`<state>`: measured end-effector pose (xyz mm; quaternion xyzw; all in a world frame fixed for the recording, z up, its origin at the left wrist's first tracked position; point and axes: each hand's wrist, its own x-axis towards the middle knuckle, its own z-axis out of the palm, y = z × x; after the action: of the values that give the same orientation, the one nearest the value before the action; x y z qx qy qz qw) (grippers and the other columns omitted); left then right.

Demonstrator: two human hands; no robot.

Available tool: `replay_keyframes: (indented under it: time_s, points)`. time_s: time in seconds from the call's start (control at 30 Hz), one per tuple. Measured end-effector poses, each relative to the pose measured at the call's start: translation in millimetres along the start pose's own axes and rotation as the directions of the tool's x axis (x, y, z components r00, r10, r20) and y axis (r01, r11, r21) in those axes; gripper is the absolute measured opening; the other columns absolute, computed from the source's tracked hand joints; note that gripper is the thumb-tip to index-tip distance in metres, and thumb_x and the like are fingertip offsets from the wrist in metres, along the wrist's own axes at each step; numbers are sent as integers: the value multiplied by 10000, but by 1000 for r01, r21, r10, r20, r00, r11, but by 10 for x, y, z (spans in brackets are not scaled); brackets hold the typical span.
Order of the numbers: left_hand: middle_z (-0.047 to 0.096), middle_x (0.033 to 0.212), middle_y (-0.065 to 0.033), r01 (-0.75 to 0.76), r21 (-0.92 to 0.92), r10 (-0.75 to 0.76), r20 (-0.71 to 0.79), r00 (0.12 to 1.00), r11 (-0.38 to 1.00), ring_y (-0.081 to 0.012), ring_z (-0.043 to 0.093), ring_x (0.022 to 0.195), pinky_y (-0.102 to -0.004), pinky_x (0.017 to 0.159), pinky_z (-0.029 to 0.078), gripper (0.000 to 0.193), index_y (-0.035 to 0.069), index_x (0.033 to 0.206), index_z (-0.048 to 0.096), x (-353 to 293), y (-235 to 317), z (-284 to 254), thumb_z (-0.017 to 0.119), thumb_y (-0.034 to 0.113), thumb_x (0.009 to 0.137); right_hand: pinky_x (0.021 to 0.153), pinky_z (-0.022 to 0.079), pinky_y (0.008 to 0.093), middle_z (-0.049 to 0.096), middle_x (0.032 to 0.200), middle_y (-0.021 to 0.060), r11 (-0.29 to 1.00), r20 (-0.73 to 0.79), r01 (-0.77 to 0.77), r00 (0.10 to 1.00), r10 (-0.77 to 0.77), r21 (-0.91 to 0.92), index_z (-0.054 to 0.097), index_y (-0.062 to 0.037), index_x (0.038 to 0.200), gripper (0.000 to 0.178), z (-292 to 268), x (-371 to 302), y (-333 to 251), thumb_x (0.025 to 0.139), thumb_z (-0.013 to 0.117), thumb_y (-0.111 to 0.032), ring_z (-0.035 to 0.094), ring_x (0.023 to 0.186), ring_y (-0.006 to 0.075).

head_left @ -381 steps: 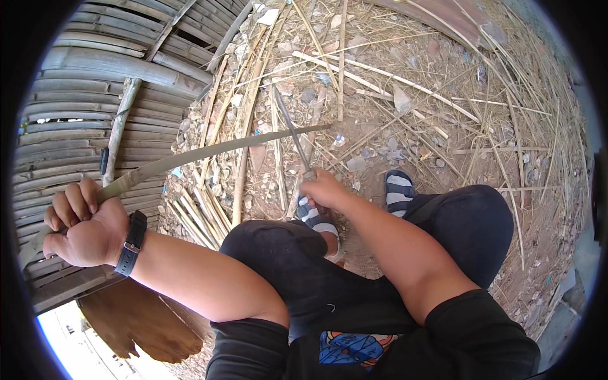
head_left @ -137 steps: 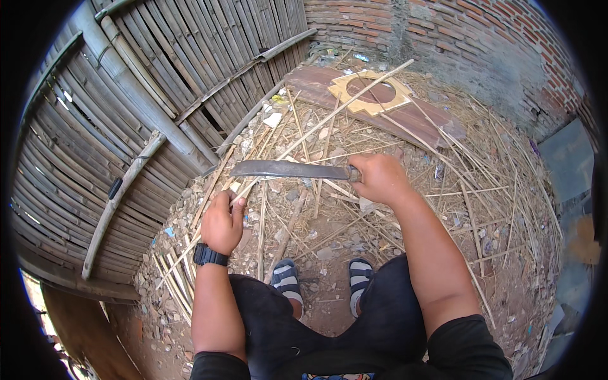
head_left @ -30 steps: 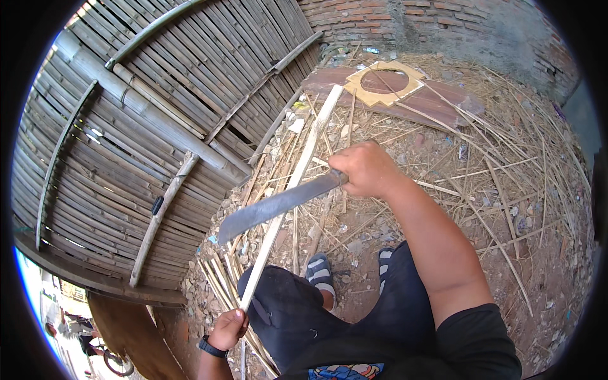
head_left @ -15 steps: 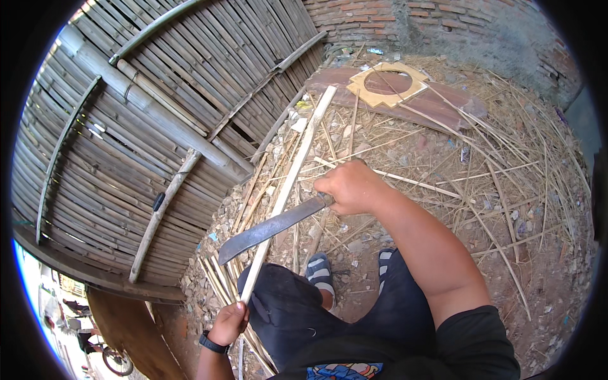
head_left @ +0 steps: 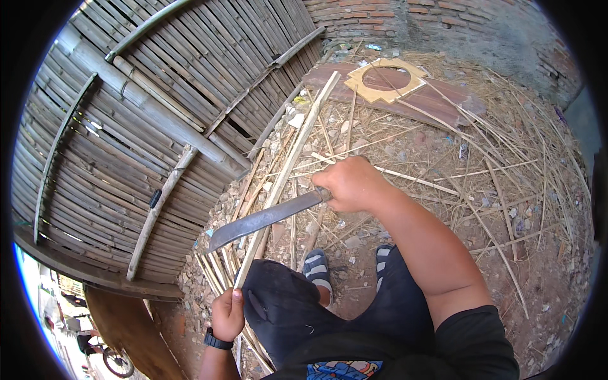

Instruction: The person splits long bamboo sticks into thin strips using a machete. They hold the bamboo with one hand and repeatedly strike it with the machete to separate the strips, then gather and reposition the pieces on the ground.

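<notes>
My right hand is closed round the handle of a machete, whose broad dark blade points left. The blade lies across a long pale bamboo strip, seemingly touching it. Low on the left, my left hand grips the near end of that strip beside my left knee, thumb on top. From there the strip slants up and away to the right, its far end above the littered ground. More split bamboo strips lie in a bundle beside my left leg, partly hidden by the leg and hand.
A bamboo slat wall rises on the left, and a brick wall stands at the back. On the ground lie a brown board, a yellowish frame with a round hole, and scattered straw and sticks. My sandalled feet are below.
My left hand has risen slightly and moved left, lifting the strip with it. The machete's tip has shifted a little up and left along the strip.
</notes>
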<state>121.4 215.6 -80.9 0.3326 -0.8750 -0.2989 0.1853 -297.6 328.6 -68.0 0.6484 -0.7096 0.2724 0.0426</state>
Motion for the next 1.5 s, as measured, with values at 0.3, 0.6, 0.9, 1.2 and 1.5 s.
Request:
replay_keyframes:
  time_s: [0.3,0.6,0.9,1.2,1.5]
  points:
    - [507,548,-120,80,300,-31,-164,986,951,-290,524,489,-411,508,412,442,17,737,545,-41,208,-28,739,366,926,725,552,467,707,784,142,951,90,-298,953,291,79,721,-118,1018,252,-117,-52,235,823,744,-277,706,782,347]
    - [492,542,-93,31,356,35,-178,983,934,-251,487,467,-377,479,379,430,23,748,562,-39,159,-61,769,368,899,724,547,440,718,822,154,816,-26,-500,848,529,289,732,-118,1058,276,-112,-151,672,852,756,-301,700,771,345]
    - [504,547,-99,34,361,24,-154,988,932,-264,516,486,-383,491,399,433,26,749,572,70,254,38,788,378,879,724,546,472,708,815,137,996,156,-88,983,92,-32,692,-102,922,178,-40,-10,63,806,739,-228,709,816,340]
    - [598,668,-141,1,558,138,-207,969,830,-355,613,590,-445,542,467,380,48,774,589,-75,28,-99,768,365,882,773,554,466,705,835,163,884,-21,-422,900,435,199,702,-73,986,260,77,-139,620,797,749,-246,709,860,354]
    - [544,579,-122,16,398,60,-179,982,917,-305,562,516,-398,508,429,416,33,736,581,-19,50,-102,787,366,876,690,517,423,688,777,147,872,170,-396,917,361,286,695,-31,1007,353,-32,-81,575,828,794,-319,675,736,277]
